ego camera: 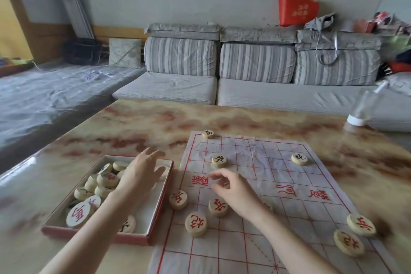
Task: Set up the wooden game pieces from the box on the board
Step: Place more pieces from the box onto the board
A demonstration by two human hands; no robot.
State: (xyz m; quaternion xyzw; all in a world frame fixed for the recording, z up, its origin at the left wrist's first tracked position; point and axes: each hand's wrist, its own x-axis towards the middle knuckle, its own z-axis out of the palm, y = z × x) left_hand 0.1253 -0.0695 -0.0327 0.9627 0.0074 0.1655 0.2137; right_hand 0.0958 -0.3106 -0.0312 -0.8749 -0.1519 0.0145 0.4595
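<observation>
The left hand point(142, 171) spreads relaxed fingers above the box point(93, 234); the right hand point(235, 189) curls over the board point(289, 218), grasp unclear.

left grip point(142, 169) splayed wide; right grip point(233, 189) loosely curled.

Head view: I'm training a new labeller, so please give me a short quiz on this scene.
1. True or false: the left hand is over the box.
2. How many black-lettered pieces show on the board? A one, B three, C six.
3. Fill in: seen from the person, the box lies to the ___ of the board.
Key: 1 true; 2 B; 3 left.
</observation>
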